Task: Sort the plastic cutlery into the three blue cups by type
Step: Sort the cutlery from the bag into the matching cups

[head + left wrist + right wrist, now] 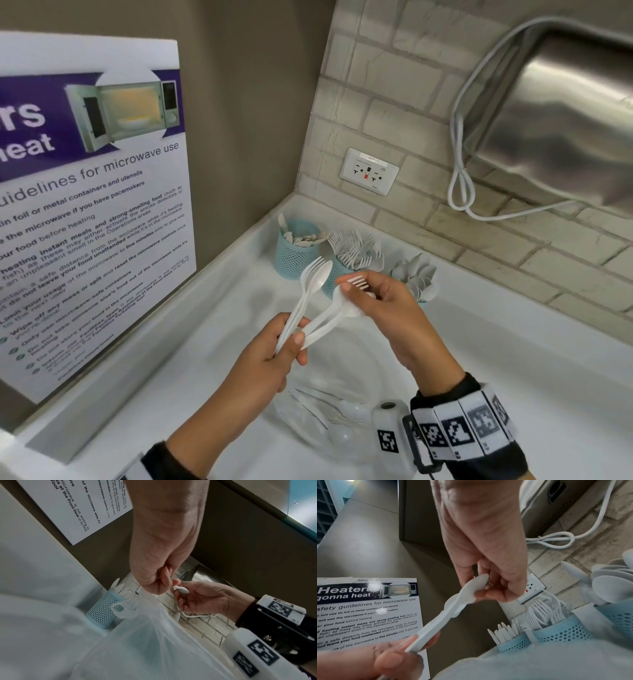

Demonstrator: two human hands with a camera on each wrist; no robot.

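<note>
My left hand [291, 342] grips the handles of several white plastic pieces. A fork and a spoon [317, 275] stick up from it. My right hand [356, 291] pinches the heads of other pieces [329, 320] in the same bunch, a spoon [471, 592] and a fork among them. Behind the hands, three blue mesh cups stand in a row. The left cup [293, 255] holds knives, the middle cup [561, 630] forks, the right cup [619, 615] spoons. In the left wrist view, the right hand [197, 599] holds a spoon head [181, 590] beside my left hand [159, 580].
A clear plastic bag [329, 414] with more white cutlery lies on the white counter [513, 359] below my hands. A microwave poster [92, 205] leans on the left wall. A wall socket [369, 171], a white cable [460, 185] and a steel appliance [565, 113] are at the back.
</note>
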